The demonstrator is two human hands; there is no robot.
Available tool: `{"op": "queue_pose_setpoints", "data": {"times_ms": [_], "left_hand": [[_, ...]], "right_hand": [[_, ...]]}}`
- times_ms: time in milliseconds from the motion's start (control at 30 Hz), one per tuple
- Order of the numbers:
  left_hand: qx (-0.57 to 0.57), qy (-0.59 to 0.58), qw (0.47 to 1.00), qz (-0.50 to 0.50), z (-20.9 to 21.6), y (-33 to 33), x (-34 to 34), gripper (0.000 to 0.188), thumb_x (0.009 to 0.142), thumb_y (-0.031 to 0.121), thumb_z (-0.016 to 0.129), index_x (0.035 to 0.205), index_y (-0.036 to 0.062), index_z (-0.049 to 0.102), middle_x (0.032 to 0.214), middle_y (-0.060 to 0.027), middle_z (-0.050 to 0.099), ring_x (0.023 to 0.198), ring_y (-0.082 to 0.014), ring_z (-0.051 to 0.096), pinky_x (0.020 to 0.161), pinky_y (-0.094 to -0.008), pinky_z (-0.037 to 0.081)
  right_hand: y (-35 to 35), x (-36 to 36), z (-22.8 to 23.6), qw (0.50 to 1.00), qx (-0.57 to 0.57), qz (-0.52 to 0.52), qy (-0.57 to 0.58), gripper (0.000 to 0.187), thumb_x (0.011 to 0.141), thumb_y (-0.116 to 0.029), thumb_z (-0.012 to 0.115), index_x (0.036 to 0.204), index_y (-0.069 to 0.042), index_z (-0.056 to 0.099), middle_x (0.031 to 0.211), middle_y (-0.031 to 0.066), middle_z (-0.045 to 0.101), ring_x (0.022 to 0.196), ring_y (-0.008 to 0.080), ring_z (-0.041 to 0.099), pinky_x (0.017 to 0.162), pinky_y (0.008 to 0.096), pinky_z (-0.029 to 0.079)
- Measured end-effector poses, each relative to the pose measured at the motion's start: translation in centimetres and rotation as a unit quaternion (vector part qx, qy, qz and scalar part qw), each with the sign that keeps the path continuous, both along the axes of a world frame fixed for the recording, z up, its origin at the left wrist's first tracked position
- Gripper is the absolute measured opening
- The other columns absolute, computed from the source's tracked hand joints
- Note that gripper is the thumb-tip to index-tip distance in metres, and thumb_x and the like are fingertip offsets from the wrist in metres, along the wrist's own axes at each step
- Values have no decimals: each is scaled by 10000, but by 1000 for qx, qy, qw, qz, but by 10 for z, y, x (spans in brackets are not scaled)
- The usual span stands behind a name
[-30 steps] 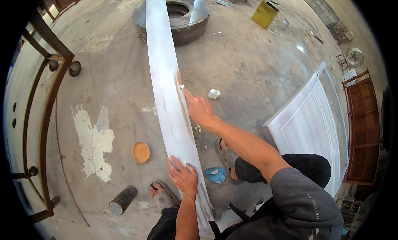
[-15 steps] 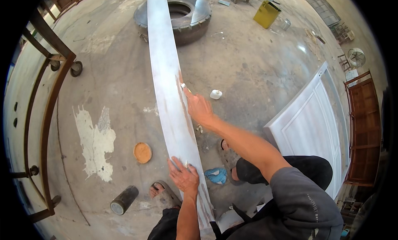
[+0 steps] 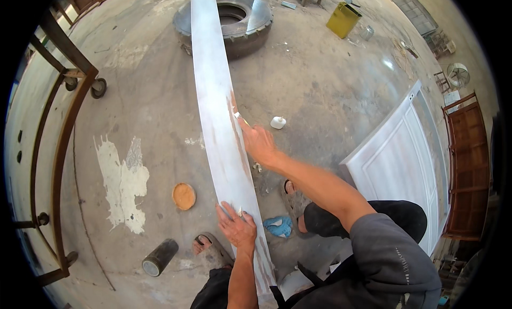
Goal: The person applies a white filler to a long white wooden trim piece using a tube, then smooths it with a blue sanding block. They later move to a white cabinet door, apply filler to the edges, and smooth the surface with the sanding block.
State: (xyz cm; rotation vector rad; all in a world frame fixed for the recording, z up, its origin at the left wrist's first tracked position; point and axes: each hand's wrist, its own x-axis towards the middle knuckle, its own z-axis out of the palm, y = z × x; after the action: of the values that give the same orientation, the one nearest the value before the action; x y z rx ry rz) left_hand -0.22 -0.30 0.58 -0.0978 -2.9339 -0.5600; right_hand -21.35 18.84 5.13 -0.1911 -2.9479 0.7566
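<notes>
- White board [image 3: 213,85] points away lengthwise
- Left hand [image 3: 237,231]: spread on board's near part
- Right hand [image 3: 260,142]: pinching tool [image 3: 238,116] at board's right edge, farther

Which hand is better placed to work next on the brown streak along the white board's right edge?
Probably the right hand: it holds a small white-tipped tool at that streak, while the left hand rests on the white board nearer the body.

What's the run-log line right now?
left hand: on white board | right hand: holding small tool at board's right edge | nearby: white container, round tub
</notes>
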Motion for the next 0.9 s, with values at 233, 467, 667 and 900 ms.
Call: {"op": "queue_pose_setpoints", "data": {"times_ms": [233, 467, 667, 900], "left_hand": [[1, -3, 1000, 1, -3, -1, 1, 828, 919, 211, 633, 1620, 2, 245, 1585, -305, 320, 1386, -458, 438, 1061, -545, 419], [16, 3, 1000, -5, -3, 4, -1, 816, 926, 220, 627, 1619, 5, 254, 1589, -307, 313, 1380, -457, 441, 1069, -548, 405], [5, -2, 1000, -6, -1, 1, 0, 797, 933, 227, 617, 1609, -14, 271, 1596, -310, 306, 1371, -462, 448, 1071, -542, 402], [-2, -2, 1000, 1, -1, 0, -2, 812, 923, 232, 622, 1610, -18, 268, 1595, -310, 315, 1363, -463, 457, 1071, -529, 404]], "right_hand": [[0, -3, 3, 1000, -2, 6, -11, 525, 948, -62, 528, 1472, -77, 536, 876, 290, 655, 777, 491, 674, 693, 566, 542], [6, -15, -4, 999, 0, -11, 43, 509, 954, -59, 556, 1460, -108, 551, 845, 317, 648, 767, 503, 661, 663, 572, 535], [7, -22, 1, 998, -42, -22, 27, 505, 947, -56, 560, 1449, -117, 562, 855, 331, 645, 796, 505, 662, 700, 578, 532], [3, -14, -5, 999, -16, 4, 34, 483, 944, -53, 555, 1422, -115, 587, 842, 321, 654, 765, 500, 664, 673, 569, 532]]}}
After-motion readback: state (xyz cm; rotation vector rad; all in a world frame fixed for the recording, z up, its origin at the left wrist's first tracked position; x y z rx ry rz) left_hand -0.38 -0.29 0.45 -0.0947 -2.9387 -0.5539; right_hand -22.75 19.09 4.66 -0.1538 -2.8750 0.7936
